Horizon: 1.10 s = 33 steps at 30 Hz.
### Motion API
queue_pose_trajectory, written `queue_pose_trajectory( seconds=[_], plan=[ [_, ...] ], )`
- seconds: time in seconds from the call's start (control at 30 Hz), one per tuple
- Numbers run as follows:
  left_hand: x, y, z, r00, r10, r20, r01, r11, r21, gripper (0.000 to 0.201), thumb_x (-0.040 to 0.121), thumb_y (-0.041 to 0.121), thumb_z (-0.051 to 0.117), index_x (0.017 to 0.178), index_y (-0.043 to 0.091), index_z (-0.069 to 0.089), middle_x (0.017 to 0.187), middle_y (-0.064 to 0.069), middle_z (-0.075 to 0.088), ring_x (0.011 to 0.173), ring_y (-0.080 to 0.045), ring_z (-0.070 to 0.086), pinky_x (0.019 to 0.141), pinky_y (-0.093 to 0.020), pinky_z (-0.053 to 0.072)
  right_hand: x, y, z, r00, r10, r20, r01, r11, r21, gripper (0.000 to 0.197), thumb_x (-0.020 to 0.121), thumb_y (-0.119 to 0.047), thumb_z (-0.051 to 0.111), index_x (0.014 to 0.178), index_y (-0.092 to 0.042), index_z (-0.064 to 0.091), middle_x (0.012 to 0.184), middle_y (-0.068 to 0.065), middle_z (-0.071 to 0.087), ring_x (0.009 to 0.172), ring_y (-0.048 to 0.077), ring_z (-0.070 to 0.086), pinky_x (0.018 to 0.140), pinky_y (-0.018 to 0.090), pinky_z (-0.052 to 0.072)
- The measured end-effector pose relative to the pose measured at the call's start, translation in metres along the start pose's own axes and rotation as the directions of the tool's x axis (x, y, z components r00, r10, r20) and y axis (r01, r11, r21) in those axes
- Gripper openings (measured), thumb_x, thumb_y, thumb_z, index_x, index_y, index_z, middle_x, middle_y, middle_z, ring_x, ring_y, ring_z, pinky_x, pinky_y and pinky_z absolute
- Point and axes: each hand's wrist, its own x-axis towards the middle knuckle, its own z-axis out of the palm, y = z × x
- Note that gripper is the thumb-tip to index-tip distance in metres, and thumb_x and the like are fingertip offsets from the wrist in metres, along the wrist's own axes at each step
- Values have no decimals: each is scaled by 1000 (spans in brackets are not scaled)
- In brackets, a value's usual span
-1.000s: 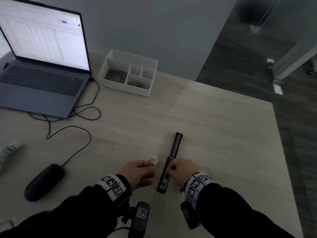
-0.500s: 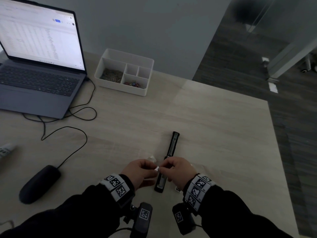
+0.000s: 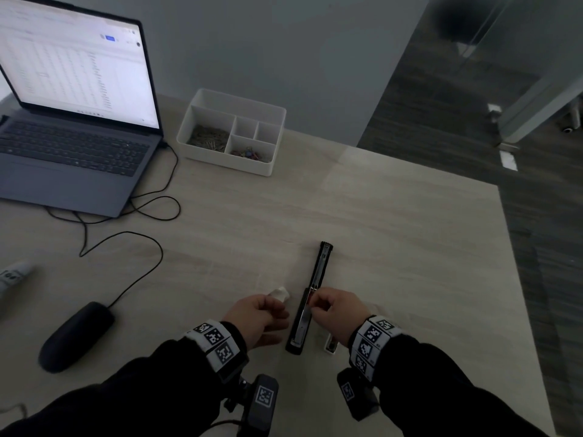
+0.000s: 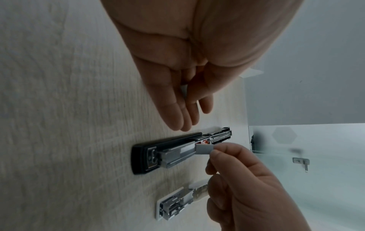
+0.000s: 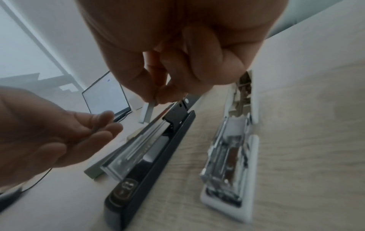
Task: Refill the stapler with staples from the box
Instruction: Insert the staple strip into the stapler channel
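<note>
The hands had parted: the right hand (image 4: pixel 242 187) pinched a short grey staple strip (image 4: pixel 204 149) over the opened black stapler (image 3: pixel 310 298); the left hand (image 3: pixel 257 313), fingers relaxed, held nothing, bare pale wooden tabletop (image 3: pixel 410 247) lying beyond.

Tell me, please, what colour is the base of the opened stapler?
Black: the stapler base shows best in the right wrist view, under its shiny metal staple channel.

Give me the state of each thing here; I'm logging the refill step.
Black stapler: lying opened out flat on the table.
Staple strip: pinched above the stapler, not yet in.
Right hand: pinching the strip.
Left hand: relaxed.
Laptop: open, screen lit.
</note>
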Motion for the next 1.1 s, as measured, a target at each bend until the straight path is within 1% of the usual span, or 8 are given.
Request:
queue_pose_trajectory(
  seconds=[0.2,0.33,0.57,0.7,0.8,0.9,0.97,1.1],
  plan=[
    [-2,3,0,1000,-7,26,7,1000,0,23,90,-10,48,99,10,57,96,-9,71,77,-20,69,55,-29,57,3,-3,-2,997,-75,30,78,991,-112,10,76,-22,56,80,-20,65,72,-4,63,65,14,56,64,30,52],
    [-2,4,-1,1000,-12,22,12,1000,-4,20,90,-7,50,96,11,55,97,-8,72,76,-21,69,57,-31,56,5,-6,-5,992,-115,57,123,978,-166,8,79,-22,55,77,-22,62,69,-7,56,68,14,54,65,28,48],
    [-5,6,-3,1000,1,4,-1,999,45,14,84,4,69,93,8,58,96,-15,74,73,-22,71,58,-34,57,4,-5,-3,982,-131,137,165,947,-276,23,86,-30,52,96,-23,72,94,-3,71,87,16,64,79,29,53],
    [-9,9,2,999,10,46,-14,995,101,13,81,8,73,92,11,66,86,-10,73,73,-19,70,59,-32,57,-5,2,-4,989,-133,-68,133,991,-11,13,83,-25,63,87,-25,75,83,-9,70,67,1,58,70,20,51],
    [-13,13,14,995,9,104,-23,991,133,9,87,13,68,94,18,70,83,-2,73,69,-14,67,57,-28,55,-19,3,-7,972,-147,-186,184,962,203,13,80,-17,70,83,-29,74,80,-11,70,62,7,61,61,20,52],
    [-15,14,27,984,-6,180,-19,990,139,13,91,13,63,98,16,73,77,-1,70,66,-15,63,55,-28,55,-32,9,-13,960,-212,-181,249,945,213,30,78,-11,73,73,-40,67,72,-24,65,59,8,61,54,13,47],
    [-17,14,35,976,-14,216,-18,989,148,15,92,12,62,101,13,73,74,0,70,63,-15,60,58,-29,55,-39,15,-16,957,-224,-183,260,942,211,28,78,-9,74,71,-35,66,69,-32,62,54,3,58,51,8,41],
    [-21,12,51,969,-43,245,6,989,147,16,92,12,61,87,18,75,67,1,69,57,-13,53,52,-26,49,-49,29,-20,935,-256,-246,316,916,247,27,75,-9,76,73,-34,66,73,-26,64,58,6,55,55,10,43]
  ],
)
